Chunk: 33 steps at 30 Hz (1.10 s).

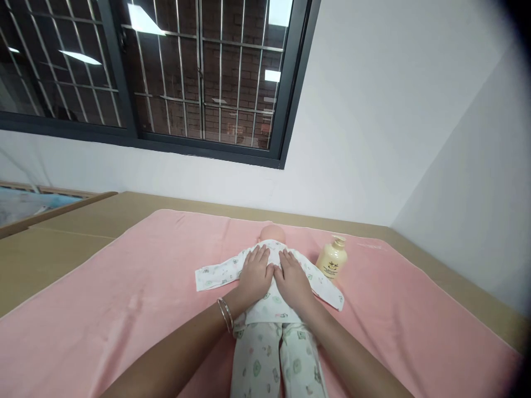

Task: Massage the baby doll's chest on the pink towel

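Observation:
A baby doll (272,233) lies stretched out, its head towards the wall. It wears a white long-sleeved top (274,309) with small prints and matching trousers (257,359). Both sleeves spread out to the sides. My left hand (256,273) rests flat on the left part of the doll's upper body, fingers stretched out. On the right part lies my right hand (292,278), also flat, with the thumbs of both hands close together at the middle. Neither hand grips anything. The doll's face does not show.
A pale yellow pump bottle (332,258) stands just behind the right sleeve. Under everything lies a pink blanket (166,309) on a tan surface (74,249). A white wall (352,138) and a barred window (199,72) rise behind. Something blue (33,202) shows at the far left.

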### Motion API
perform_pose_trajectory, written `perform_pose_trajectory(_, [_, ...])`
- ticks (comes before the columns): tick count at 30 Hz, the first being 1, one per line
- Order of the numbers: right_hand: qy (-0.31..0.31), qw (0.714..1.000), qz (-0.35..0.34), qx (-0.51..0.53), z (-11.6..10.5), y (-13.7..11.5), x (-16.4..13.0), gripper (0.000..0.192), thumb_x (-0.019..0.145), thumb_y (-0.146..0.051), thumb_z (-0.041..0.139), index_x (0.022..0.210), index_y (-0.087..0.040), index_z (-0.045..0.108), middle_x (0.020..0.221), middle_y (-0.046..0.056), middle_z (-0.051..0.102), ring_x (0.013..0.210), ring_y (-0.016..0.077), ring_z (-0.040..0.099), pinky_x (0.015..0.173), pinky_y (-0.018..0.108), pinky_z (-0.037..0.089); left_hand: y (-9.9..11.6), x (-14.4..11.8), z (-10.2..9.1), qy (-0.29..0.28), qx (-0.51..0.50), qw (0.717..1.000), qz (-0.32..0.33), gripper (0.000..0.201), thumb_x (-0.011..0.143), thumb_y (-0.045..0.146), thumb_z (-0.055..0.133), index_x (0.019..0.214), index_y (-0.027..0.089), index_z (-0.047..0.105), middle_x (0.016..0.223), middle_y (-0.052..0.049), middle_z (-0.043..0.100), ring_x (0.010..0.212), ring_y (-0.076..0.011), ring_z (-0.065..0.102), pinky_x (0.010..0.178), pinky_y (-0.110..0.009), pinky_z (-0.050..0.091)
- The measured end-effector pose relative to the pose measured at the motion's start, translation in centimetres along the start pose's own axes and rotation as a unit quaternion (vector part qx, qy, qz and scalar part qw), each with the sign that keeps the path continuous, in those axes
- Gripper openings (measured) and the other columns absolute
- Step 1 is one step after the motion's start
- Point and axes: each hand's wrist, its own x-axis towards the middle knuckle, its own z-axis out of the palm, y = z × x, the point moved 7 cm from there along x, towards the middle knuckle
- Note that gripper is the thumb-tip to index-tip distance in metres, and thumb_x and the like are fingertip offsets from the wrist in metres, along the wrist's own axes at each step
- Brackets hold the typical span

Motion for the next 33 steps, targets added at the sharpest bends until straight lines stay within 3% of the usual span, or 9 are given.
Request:
perform_pose_trajectory(3, [-0.008, 0.998, -0.042, -0.056, -0.3, -1.9, -1.1, 0.05, 0.095, -0.024, 0.031, 0.139, -0.005, 0.048, 0.145, 0.014, 0.042, 0.139, 0.0307, 0.029, 0.115, 0.043, 0.022, -0.3, 0.1, 0.2, -0.023, 0.01, 1.0, -0.005, 0.05, 0.094, 0.025, 0.033, 0.14, 0.009, 0.041, 0.15, -0.011, 0.038, 0.141, -0.0295, 0.03, 0.117, -0.052, 0.028])
perform_pose_trajectory(7, [0.009, 0.997, -0.063, -0.053, -1.0, -2.1, -1.0, 0.046, 0.095, -0.021, 0.031, 0.133, -0.011, 0.056, 0.138, 0.009, 0.051, 0.135, 0.0257, 0.038, 0.115, 0.038, 0.023, 0.0, 0.1, -0.2, 0.005, 0.021, 1.0, 0.014, 0.047, 0.093, 0.024, 0.037, 0.136, 0.01, 0.047, 0.146, -0.012, 0.044, 0.138, -0.03, 0.037, 0.115, -0.053, 0.032])
perform_pose_trajectory(11, [-0.029, 0.999, -0.034, -0.009, -0.9, 0.2, 0.4, 0.049, 0.096, -0.032, 0.034, 0.141, -0.017, 0.046, 0.149, 0.004, 0.038, 0.14, 0.0249, 0.029, 0.115, 0.039, 0.024, 1.2, -0.3, -0.9, 0.066, 0.022, 0.995, 0.074, 0.036, 0.092, 0.019, 0.039, 0.119, 0.011, 0.061, 0.129, -0.012, 0.061, 0.127, -0.0256, 0.051, 0.112, -0.049, 0.038])
perform_pose_trajectory(14, [-0.065, 0.997, -0.03, 0.006, -0.3, 1.3, 1.1, 0.055, 0.098, -0.041, 0.032, 0.147, -0.017, 0.037, 0.154, 0.003, 0.028, 0.143, 0.0261, 0.021, 0.117, 0.041, 0.02, 1.6, -0.5, -1.0, 0.091, 0.009, 0.992, 0.085, 0.033, 0.091, 0.017, 0.041, 0.113, 0.012, 0.065, 0.123, -0.011, 0.065, 0.122, -0.0238, 0.055, 0.111, -0.046, 0.041])
perform_pose_trajectory(19, [-0.047, 0.998, -0.015, -0.027, 0.2, 0.2, 0.1, 0.057, 0.098, -0.038, 0.026, 0.148, -0.01, 0.033, 0.155, 0.009, 0.024, 0.144, 0.0307, 0.016, 0.116, 0.045, 0.018, 0.6, 0.0, -0.6, 0.04, -0.034, 0.998, 0.027, 0.04, 0.09, 0.018, 0.04, 0.124, 0.013, 0.06, 0.135, -0.011, 0.056, 0.131, -0.0244, 0.047, 0.114, -0.048, 0.036])
perform_pose_trajectory(24, [-0.03, 0.997, -0.046, -0.051, -0.2, -2.1, -1.4, 0.058, 0.093, -0.033, 0.039, 0.145, -0.008, 0.038, 0.152, 0.013, 0.03, 0.143, 0.034, 0.016, 0.116, 0.049, 0.016, -1.0, 0.9, 0.2, -0.033, -0.104, 0.993, -0.041, 0.051, 0.088, 0.021, 0.039, 0.137, 0.012, 0.046, 0.148, -0.011, 0.041, 0.14, -0.023, 0.034, 0.119, -0.049, 0.026])
perform_pose_trajectory(28, [-0.032, 0.998, -0.062, 0.007, -0.7, -1.5, -0.9, 0.054, 0.09, -0.031, 0.044, 0.142, -0.015, 0.045, 0.149, 0.008, 0.038, 0.142, 0.0293, 0.021, 0.116, 0.044, 0.02, -0.8, 0.9, 0.1, -0.024, -0.103, 0.994, -0.033, 0.052, 0.088, 0.021, 0.039, 0.138, 0.011, 0.045, 0.148, -0.011, 0.041, 0.141, -0.0232, 0.032, 0.12, -0.049, 0.022])
perform_pose_trajectory(33, [-0.011, 0.994, -0.054, 0.094, -0.3, 0.0, -0.1, 0.049, 0.092, -0.026, 0.039, 0.14, -0.023, 0.047, 0.151, 0.0, 0.033, 0.145, 0.0214, 0.013, 0.117, 0.042, 0.019, -0.5, 0.5, 0.0, -0.009, -0.1, 0.994, -0.031, 0.05, 0.09, 0.024, 0.038, 0.137, 0.013, 0.046, 0.147, -0.01, 0.043, 0.14, -0.0226, 0.033, 0.12, -0.047, 0.023])
